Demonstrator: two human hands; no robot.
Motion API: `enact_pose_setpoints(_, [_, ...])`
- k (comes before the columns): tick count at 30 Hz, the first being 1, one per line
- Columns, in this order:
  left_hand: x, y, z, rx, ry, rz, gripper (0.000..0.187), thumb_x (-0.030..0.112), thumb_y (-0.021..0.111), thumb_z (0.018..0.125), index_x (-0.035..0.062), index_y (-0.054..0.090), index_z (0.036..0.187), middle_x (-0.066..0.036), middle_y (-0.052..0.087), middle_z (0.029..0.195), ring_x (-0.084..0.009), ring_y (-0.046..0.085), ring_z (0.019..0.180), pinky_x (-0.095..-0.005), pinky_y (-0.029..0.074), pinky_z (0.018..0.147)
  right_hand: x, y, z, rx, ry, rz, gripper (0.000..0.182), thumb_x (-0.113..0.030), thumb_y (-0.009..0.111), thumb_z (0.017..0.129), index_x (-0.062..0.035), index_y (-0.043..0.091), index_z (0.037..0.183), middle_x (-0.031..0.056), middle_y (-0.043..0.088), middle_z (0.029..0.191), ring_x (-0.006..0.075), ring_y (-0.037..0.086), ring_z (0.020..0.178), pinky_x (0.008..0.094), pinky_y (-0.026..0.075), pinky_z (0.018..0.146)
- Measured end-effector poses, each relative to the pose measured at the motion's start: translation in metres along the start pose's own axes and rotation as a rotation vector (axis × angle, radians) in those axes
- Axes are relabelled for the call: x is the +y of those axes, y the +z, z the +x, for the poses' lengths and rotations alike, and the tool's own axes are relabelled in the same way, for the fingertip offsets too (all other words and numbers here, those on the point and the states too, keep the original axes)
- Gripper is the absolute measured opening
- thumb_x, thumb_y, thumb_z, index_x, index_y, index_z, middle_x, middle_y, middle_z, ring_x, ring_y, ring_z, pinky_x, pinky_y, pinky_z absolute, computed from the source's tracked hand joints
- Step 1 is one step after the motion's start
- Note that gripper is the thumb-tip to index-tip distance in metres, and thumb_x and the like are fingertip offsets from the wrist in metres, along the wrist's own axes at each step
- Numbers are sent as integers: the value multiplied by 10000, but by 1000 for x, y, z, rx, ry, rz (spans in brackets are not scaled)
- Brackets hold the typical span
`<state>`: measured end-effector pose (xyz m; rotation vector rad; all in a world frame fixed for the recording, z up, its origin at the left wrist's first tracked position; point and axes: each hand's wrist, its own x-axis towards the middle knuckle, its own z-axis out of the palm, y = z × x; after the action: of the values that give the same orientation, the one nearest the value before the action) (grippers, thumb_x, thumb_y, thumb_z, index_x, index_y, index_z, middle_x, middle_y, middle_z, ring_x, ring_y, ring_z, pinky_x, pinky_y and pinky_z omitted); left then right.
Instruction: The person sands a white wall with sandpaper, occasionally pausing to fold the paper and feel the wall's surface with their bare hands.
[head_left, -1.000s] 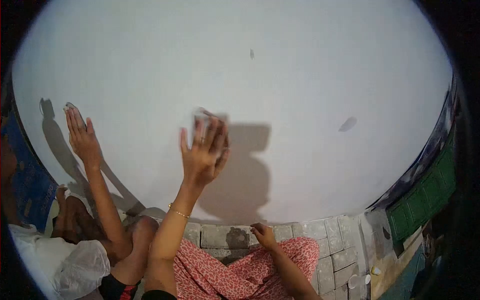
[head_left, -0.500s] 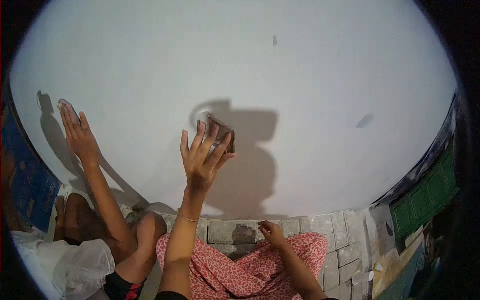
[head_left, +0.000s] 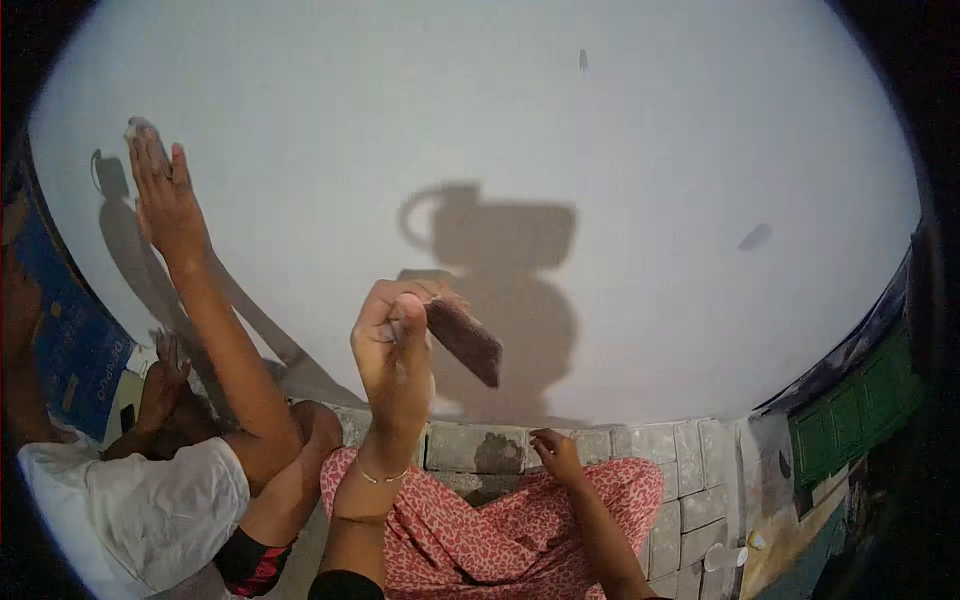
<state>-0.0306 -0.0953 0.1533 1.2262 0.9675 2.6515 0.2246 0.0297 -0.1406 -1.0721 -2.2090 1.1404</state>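
My left hand is raised before the white wall, its fingers closed on a flat dark brown block. The block tilts down to the right, its face turned toward me. Over my right thigh, my right hand hangs with its fingers apart and nothing in them. Pink patterned cloth covers my legs. Shadows of a head and of my raised hand fall on the wall.
At the left a seated person in a white shirt presses a small pad to the wall with one hand. Grey paving blocks run along the wall's foot. A green panel and a cup are at the right.
My left hand has come down and turned over, from spread fingers against the block at the wall to a grip on the block. The other person's hand has moved up.
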Motion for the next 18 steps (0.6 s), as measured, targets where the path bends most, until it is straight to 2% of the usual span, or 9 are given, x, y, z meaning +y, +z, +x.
enact_pose_setpoints(2, [7, -2, -1, -100, -226, -78, 296, 336, 546, 927, 54, 533, 839, -17, 589, 778, -29, 462, 640, -174, 371, 558, 1, -1, 0, 3, -41, -17, 208, -101, 576, 889, 10, 605, 1063, 133, 676, 915, 190, 665, 859, 302, 517, 740])
enact_pose_setpoints(3, [12, 1, -2, -100, -225, -77, 296, 336, 546, 927, 54, 533, 839, -17, 589, 778, -29, 462, 640, -174, 371, 558, 0, -2, 0, -10, -34, -45, 205, -98, 570, 893, 12, 604, 1063, 135, 673, 915, 189, 664, 861, 303, 517, 742])
enact_pose_setpoints(5, [20, 9, -3, -12, -295, -147, 264, 316, 561, 922, 64, 553, 844, 16, 565, 745, -2, 393, 600, -154, 295, 502, -2, -2, 0, -23, -26, -72, 203, -96, 565, 896, 14, 603, 1062, 136, 670, 916, 188, 663, 862, 303, 516, 745])
enact_pose_setpoints(8, [25, 4, -3, -54, -285, 5, 246, 299, 569, 920, 65, 572, 844, 44, 548, 727, -1, 376, 597, -158, 287, 504, -2, -2, -2, -16, -1, -4, 202, -94, 561, 899, 14, 603, 1065, 131, 667, 934, 176, 656, 872, 302, 514, 747])
enact_pose_setpoints(11, [22, 7, -2, -50, -222, 41, 260, 307, 577, 916, 58, 587, 841, 71, 504, 697, 4, 342, 574, -167, 261, 488, 11, 2, 2, -38, 15, -18, 205, -91, 561, 899, 11, 603, 1072, 127, 666, 952, 165, 649, 881, 295, 510, 747])
enact_pose_setpoints(15, [25, 1, -3, -80, -289, 91, 267, 309, 586, 912, 52, 593, 842, 81, 456, 672, -1, 319, 557, -173, 241, 479, 8, 0, 1, -21, 21, -6, 216, -103, 567, 900, 19, 601, 1075, 127, 669, 937, 163, 646, 881, 290, 507, 749])
enact_pose_setpoints(18, [26, 3, -3, -77, -239, 57, 268, 310, 595, 907, 52, 589, 837, 87, 419, 648, -4, 304, 543, -180, 227, 470, 3, -2, 1, -30, 47, -27, 222, -112, 573, 899, 24, 601, 1071, 129, 670, 928, 168, 647, 884, 291, 508, 757])
